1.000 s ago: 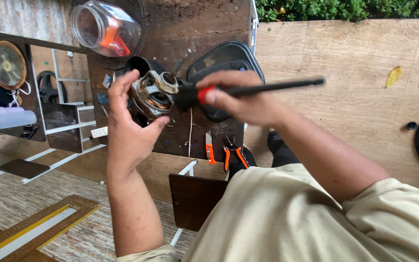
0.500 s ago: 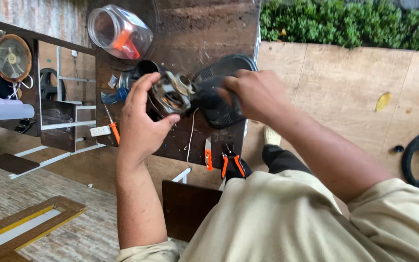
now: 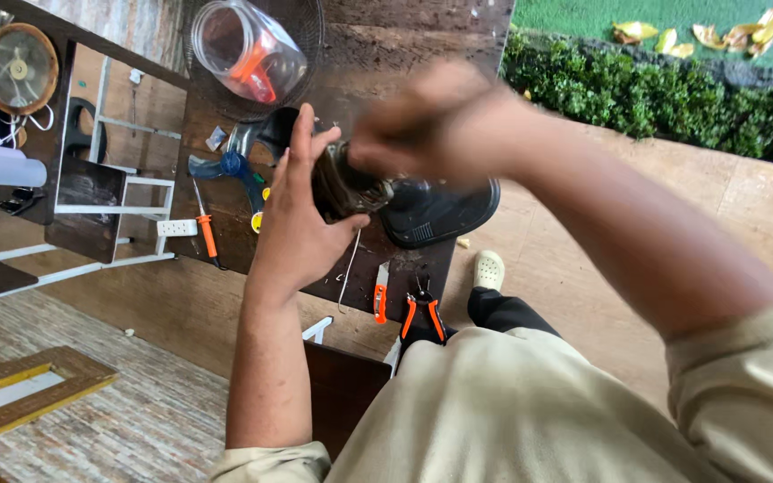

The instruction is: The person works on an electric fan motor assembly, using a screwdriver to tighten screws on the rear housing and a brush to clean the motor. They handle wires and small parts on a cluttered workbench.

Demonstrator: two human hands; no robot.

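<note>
Around the motor [image 3: 344, 183], room is tight: the left hand [image 3: 301, 224] blocks its left side, the right hand [image 3: 431, 125] its top. A black housing [image 3: 440, 210] crowds its right. Beyond it stands a clear jar [image 3: 248, 49]; a blue fan blade [image 3: 234, 170] and orange-handled screwdriver [image 3: 208, 234] lie left. Toward the table edge, bare wood stays passable beside the orange pliers [image 3: 422, 315].

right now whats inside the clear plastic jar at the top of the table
Inside the clear plastic jar, lying on its side, are orange pieces, perhaps tool handles. What they are exactly cannot be told through the plastic. Neither hand is near it.

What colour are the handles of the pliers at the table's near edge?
Orange, on the pliers; the head view shows them clearly.
</note>
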